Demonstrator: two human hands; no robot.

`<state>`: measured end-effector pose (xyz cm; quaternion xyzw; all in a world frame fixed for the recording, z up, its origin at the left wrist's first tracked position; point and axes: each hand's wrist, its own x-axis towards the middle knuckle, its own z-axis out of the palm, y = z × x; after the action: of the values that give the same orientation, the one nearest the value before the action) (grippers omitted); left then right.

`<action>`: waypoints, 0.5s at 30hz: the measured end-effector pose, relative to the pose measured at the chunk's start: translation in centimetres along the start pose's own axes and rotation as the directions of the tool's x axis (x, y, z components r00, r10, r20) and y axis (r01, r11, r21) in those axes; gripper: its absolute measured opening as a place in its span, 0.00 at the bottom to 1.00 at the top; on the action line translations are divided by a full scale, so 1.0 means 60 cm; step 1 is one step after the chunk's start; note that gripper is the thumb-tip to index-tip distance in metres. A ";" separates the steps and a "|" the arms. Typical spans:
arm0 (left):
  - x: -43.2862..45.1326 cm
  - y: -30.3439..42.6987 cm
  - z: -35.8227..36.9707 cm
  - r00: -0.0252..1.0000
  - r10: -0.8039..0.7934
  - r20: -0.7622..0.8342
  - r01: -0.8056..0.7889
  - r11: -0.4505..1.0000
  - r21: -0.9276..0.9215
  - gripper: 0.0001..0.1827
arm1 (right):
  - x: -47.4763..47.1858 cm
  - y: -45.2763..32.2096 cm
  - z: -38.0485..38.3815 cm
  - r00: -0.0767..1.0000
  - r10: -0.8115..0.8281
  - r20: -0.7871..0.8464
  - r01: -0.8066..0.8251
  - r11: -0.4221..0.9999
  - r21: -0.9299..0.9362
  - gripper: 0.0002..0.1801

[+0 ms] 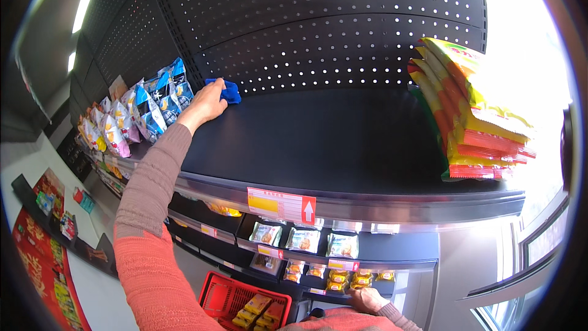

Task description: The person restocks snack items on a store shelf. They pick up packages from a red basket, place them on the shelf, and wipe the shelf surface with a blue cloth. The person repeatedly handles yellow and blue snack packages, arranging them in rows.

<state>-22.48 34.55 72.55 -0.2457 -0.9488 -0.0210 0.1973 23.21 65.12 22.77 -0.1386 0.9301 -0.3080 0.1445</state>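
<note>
My left hand (209, 103) reaches to the back left corner of the black top shelf (312, 138). It presses a blue cloth (232, 92) against the shelf, near the foot of the perforated back panel (298, 27). Just left of this hand stand blue snack bags (167, 101). Low in the view, my right hand (369, 301) hangs close to yellow-wrapped packets (361, 279) on a lower shelf. Its fingers look curled, and whether it holds or touches anything is hard to make out.
Yellow and red bags (459, 110) stand stacked at the shelf's right end. A price tag (281, 205) sits on the front rail. Lower shelves carry white-and-green packets (303, 240). Below stands a red basket (212, 285) with yellow packets inside. Glazed framing (542, 248) is at right.
</note>
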 end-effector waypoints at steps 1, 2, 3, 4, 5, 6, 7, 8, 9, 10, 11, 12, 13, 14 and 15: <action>-0.007 -0.003 0.000 1.000 0.016 0.001 -0.016 0.999 0.027 0.26 | -0.001 0.001 0.000 1.000 -0.014 -0.005 0.014 1.000 0.001 0.19; -0.009 -0.007 -0.007 0.999 -0.001 0.052 0.001 1.000 0.010 0.26 | -0.002 0.002 0.003 1.000 -0.022 -0.009 0.022 1.000 0.000 0.18; -0.011 -0.006 -0.015 0.994 -0.017 0.103 0.018 1.000 -0.012 0.26 | -0.004 -0.004 -0.002 1.000 0.003 0.006 -0.003 1.000 -0.020 0.18; -0.017 -0.005 -0.023 0.987 -0.033 0.155 0.039 0.999 -0.032 0.26 | -0.006 -0.012 -0.010 0.999 0.026 0.022 -0.025 0.999 -0.040 0.18; -0.025 -0.003 -0.028 0.987 -0.020 0.157 0.024 0.999 -0.027 0.27 | -0.007 -0.018 -0.015 0.998 0.048 0.038 -0.046 0.997 -0.061 0.18; -0.035 0.005 -0.032 0.987 -0.005 0.159 0.009 1.000 -0.026 0.27 | -0.008 -0.019 -0.014 0.998 0.051 0.047 -0.048 0.996 -0.069 0.18; -0.045 0.007 -0.035 0.987 0.008 0.162 -0.005 1.000 -0.023 0.28 | -0.007 -0.018 -0.012 0.997 0.052 0.057 -0.048 0.996 -0.076 0.19; -0.049 -0.002 -0.031 0.986 0.027 0.162 -0.021 0.999 -0.037 0.27 | -0.006 -0.019 -0.010 0.996 0.052 0.068 -0.046 0.995 -0.084 0.19; -0.061 0.005 -0.035 0.988 0.064 0.142 -0.057 0.997 -0.052 0.26 | -0.006 -0.023 -0.011 0.996 0.047 0.075 -0.041 0.996 -0.085 0.19; -0.073 0.011 -0.038 0.988 0.100 0.121 -0.092 0.994 -0.065 0.25 | -0.004 -0.028 -0.014 0.996 0.042 0.082 -0.034 0.996 -0.086 0.19; -0.086 0.018 -0.041 0.986 0.134 0.099 -0.126 0.989 -0.077 0.24 | -0.003 -0.033 -0.013 0.995 0.035 0.090 -0.027 0.996 -0.087 0.19; -0.097 0.040 -0.052 0.985 0.130 0.113 -0.117 0.987 -0.113 0.24 | -0.002 -0.025 -0.004 0.995 0.023 0.097 -0.014 0.996 -0.086 0.19; -0.117 0.064 -0.066 0.986 0.142 0.084 -0.129 0.981 -0.145 0.22 | 0.002 -0.021 0.002 0.996 0.004 0.093 0.004 0.996 -0.084 0.20; -0.130 0.081 -0.077 0.981 0.171 0.097 -0.153 0.973 -0.173 0.20 | 0.003 -0.017 0.008 0.996 -0.013 0.091 0.020 0.996 -0.084 0.20; -0.142 0.101 -0.086 0.973 0.203 0.109 -0.178 0.962 -0.205 0.19 | 0.000 -0.017 0.013 0.996 -0.025 0.089 0.032 0.996 -0.084 0.20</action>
<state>-10.91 35.25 73.69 -0.3548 -0.9249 -0.0783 0.1119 23.66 63.91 22.81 -0.1712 0.9330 -0.2639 0.1747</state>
